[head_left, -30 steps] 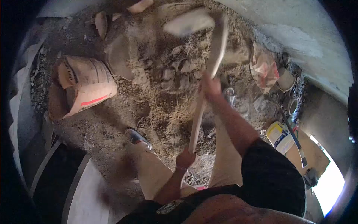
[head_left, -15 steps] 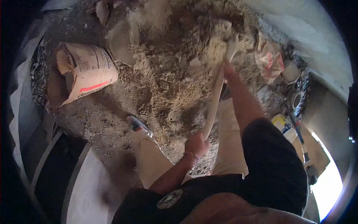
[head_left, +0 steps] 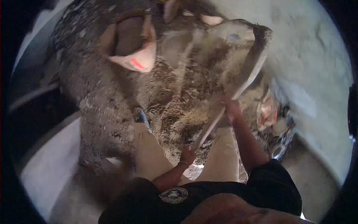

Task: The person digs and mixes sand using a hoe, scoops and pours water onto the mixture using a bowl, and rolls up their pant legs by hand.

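Note:
A long pale wooden handle (head_left: 244, 86) runs diagonally across the view, with a broad metal tool head (head_left: 238, 33) at its far end, raised and partly blurred. My left hand (head_left: 187, 155) is wrapped round the handle's near end, between my legs. Farther up, my right hand (head_left: 231, 108) grips the middle of the handle. Below the tool lies a heap of loose brown soil or mortar mix (head_left: 186, 108), spread over the ground in front of my feet.
An open paper sack (head_left: 143, 58) with grey material inside stands at the upper left. A crumpled paper bag (head_left: 267, 112) lies at the right, beside the pale wall (head_left: 309, 89). My shoe (head_left: 141, 116) rests on the rubble. Someone else's foot or hand may show at the top; it is unclear.
The tool head was low in the soil half a second ago and is now lifted toward the upper right. My left hand has moved lower and left. The camera view has turned.

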A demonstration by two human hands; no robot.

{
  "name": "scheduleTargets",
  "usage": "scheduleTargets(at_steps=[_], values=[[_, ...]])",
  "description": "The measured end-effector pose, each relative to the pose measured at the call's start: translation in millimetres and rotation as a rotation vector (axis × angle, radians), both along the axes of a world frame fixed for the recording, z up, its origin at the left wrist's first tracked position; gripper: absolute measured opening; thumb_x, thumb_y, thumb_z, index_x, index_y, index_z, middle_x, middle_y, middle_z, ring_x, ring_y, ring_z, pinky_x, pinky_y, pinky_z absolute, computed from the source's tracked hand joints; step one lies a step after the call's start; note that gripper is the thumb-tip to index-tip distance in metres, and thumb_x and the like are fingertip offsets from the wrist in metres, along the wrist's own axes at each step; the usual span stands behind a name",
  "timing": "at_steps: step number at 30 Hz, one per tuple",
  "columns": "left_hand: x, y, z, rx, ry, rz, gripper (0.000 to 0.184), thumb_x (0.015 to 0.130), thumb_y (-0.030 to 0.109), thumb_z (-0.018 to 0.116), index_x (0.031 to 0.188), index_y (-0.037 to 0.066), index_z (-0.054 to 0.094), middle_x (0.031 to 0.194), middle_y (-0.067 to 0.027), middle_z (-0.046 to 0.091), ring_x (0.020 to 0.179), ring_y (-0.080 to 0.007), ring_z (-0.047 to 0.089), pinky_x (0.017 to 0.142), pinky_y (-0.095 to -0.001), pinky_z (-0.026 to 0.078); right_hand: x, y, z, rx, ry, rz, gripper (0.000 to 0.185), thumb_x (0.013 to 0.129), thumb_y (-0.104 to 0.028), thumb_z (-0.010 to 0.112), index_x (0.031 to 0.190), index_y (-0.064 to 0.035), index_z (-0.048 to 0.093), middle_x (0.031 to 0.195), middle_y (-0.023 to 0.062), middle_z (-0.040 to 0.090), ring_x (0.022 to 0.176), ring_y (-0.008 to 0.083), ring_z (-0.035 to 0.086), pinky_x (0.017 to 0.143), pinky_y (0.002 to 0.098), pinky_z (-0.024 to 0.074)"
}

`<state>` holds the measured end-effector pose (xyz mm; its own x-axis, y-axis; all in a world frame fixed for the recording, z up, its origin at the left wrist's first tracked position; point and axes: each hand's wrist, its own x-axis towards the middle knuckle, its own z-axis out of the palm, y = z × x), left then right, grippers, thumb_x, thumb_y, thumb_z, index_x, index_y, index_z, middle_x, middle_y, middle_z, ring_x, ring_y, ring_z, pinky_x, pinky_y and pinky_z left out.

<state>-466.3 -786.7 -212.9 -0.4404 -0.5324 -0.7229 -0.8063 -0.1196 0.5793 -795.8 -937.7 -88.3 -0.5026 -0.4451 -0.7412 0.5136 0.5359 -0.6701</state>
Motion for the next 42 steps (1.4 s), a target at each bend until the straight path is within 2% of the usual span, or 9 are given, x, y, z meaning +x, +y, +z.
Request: scheduleTargets(at_steps=[6, 14, 27, 31, 33, 35, 37, 39, 42], values=[[3.4, -102.1, 69.4, -0.01, 0.046, 0.21, 0.047, 0.072, 0.03, 0.067, 0.106, 0.001, 0.054, 0.09, -0.0232, 0.061, 0.086, -0.0362, 0.06, 0.073, -0.0429, 0.049, 66.5, -136.9, 38.5, -0.229, 0.383, 0.524, 0.023, 0.078, -0.021, 0.052, 0.067, -0.0019, 0.058, 0.061, 0.0082, 0.057, 0.055, 0.0196, 0.058, 0.055, 0.0332, 0.047], [59.5, -237.1, 146.4, 0.084, 0.205, 0.342, 0.033, 0.072, 0.026, 0.066, 0.088, -0.002, 0.061, 0.071, -0.0188, 0.063, 0.069, -0.0306, 0.064, 0.062, -0.0389, 0.05, 129.9, -329.0, 52.6, -0.162, 0.218, 0.391, 0.023, 0.082, -0.021, 0.052, 0.071, -0.0015, 0.054, 0.059, 0.0092, 0.055, 0.049, 0.0192, 0.054, 0.046, 0.0331, 0.0433], [151.6, -287.7, 225.6, 0.471, 0.022, 0.455, 0.031, 0.073, 0.027, 0.065, 0.077, -0.003, 0.058, 0.056, -0.0072, 0.056, 0.045, -0.0158, 0.054, 0.044, -0.0314, 0.044, 181.8, -376.9, -86.7, -0.117, 1.023, 1.138, 0.017, 0.077, -0.021, 0.054, 0.073, -0.006, 0.061, 0.068, 0.0135, 0.063, 0.068, 0.0287, 0.064, 0.06, 0.042, 0.0503], [172.0, -246.7, 179.6, 0.014, 0.403, 0.266, 0.019, 0.078, 0.019, 0.063, 0.078, 0.001, 0.058, 0.053, -0.0039, 0.051, 0.039, -0.012, 0.047, 0.038, -0.027, 0.04, 229.5, -371.3, -33.1, -0.048, 0.924, 1.225, 0.014, 0.075, -0.021, 0.059, 0.078, -0.0073, 0.061, 0.069, 0.0134, 0.063, 0.07, 0.0299, 0.064, 0.061, 0.0408, 0.0509], [165.8, -237.7, 184.7, 0.461, 0.313, 0.583, 0.028, 0.075, 0.026, 0.062, 0.072, -0.002, 0.057, 0.052, -0.0053, 0.053, 0.04, -0.0138, 0.051, 0.039, -0.0292, 0.041, 244.0, -368.5, -49.7, -0.131, 1.138, 1.308, 0.013, 0.075, -0.02, 0.059, 0.077, -0.0069, 0.061, 0.069, 0.0125, 0.063, 0.068, 0.0279, 0.064, 0.059, 0.0394, 0.0513], [168.5, -241.0, 218.8, 0.261, 0.402, 0.453, 0.027, 0.076, 0.026, 0.062, 0.072, -0.001, 0.057, 0.051, -0.0049, 0.052, 0.04, -0.0133, 0.05, 0.038, -0.0291, 0.04, 245.9, -369.3, -48.7, -0.216, 1.344, 1.409, 0.013, 0.075, -0.019, 0.06, 0.077, -0.0065, 0.061, 0.068, 0.0117, 0.063, 0.066, 0.0259, 0.065, 0.057, 0.0381, 0.0516], [165.1, -243.9, 244.5, 0.081, 0.472, 0.365, 0.027, 0.076, 0.026, 0.061, 0.072, 0.0, 0.056, 0.051, -0.0045, 0.051, 0.039, -0.0128, 0.049, 0.038, -0.029, 0.04, 238.0, -371.9, -49.4, -0.275, 0.894, 1.184, 0.014, 0.074, -0.019, 0.061, 0.077, -0.0052, 0.06, 0.071, 0.011, 0.064, 0.065, 0.0235, 0.065, 0.056, 0.0365, 0.0515], [164.4, -262.1, 255.1, 0.295, 0.274, 0.365, 0.028, 0.077, 0.027, 0.062, 0.073, 0.0, 0.055, 0.051, -0.0045, 0.051, 0.039, -0.0123, 0.048, 0.037, -0.029, 0.039, 236.1, -371.5, -52.8, -0.163, 1.137, 1.424, 0.017, 0.072, -0.021, 0.064, 0.077, -0.0052, 0.06, 0.073, 0.0109, 0.064, 0.065, 0.024, 0.065, 0.056, 0.0369, 0.0509], [157.2, -278.9, 259.9, 0.566, 0.069, 0.552, 0.033, 0.077, 0.031, 0.064, 0.073, -0.001, 0.055, 0.05, -0.0047, 0.05, 0.039, -0.0119, 0.047, 0.036, -0.0292, 0.038, 237.2, -365.7, -79.0, -0.093, 0.468, 0.969, 0.018, 0.071, -0.021, 0.065, 0.077, -0.0049, 0.059, 0.076, 0.0099, 0.064, 0.073, 0.0249, 0.065, 0.06, 0.0391, 0.0505]])
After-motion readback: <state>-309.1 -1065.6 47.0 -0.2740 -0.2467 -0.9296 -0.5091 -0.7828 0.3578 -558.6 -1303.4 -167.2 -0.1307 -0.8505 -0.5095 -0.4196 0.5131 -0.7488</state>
